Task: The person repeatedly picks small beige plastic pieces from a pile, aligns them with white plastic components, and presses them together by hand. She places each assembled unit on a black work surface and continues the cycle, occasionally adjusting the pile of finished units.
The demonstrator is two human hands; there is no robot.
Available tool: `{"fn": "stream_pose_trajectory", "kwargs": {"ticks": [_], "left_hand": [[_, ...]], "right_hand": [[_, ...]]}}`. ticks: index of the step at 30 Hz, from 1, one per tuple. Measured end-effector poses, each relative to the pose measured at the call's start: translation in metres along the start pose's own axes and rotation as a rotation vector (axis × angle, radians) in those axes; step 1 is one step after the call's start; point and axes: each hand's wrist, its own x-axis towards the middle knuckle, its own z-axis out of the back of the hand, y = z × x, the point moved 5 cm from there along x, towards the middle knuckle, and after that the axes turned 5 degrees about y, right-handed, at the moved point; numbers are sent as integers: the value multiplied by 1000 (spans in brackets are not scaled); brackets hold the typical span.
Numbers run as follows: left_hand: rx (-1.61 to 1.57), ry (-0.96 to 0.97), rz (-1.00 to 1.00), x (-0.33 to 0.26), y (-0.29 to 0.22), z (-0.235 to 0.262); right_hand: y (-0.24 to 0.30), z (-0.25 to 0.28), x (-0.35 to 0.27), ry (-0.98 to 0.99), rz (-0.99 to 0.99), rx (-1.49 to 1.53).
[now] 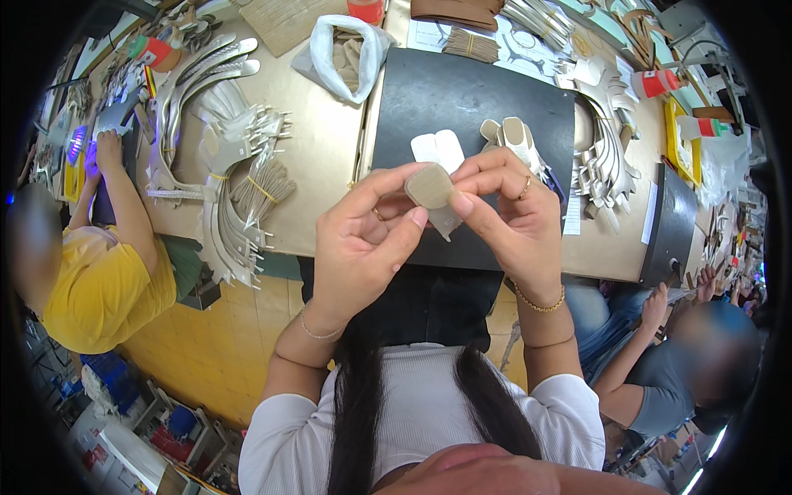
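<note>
Over the near part of a black mat (474, 91), my left hand (356, 239) grips a tan, rounded flat piece (430, 186) by its left side, thumb below and index finger above. The thumb and fingertips of my right hand (521, 231) are closed on the right edge of that same piece. Below it a pale grey pointed part (446, 221) shows; whether it is joined to the piece I cannot tell. Just beyond my fingers lie white rounded flaps (438, 147). A small stack of tan-faced, pale strips (513, 136) rests beyond my right hand.
Bundles of pale strap pieces (227, 157) cover the table at left, with more bundles (606, 132) at right. An open plastic bag of tan pieces (318, 62) stands at the back. A person in yellow (111, 280) works at left, another in grey (660, 379) at right.
</note>
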Motion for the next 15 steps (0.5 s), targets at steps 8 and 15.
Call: {"fn": "stream_pose_trajectory", "kwargs": {"ticks": [8,15], "left_hand": [[81,-26,-4,2,-2,4],[20,-62,39,6,1,7]], "right_hand": [[-1,-2,1,0,-1,-29],[-11,-5,-4,13,-77,264]]}}
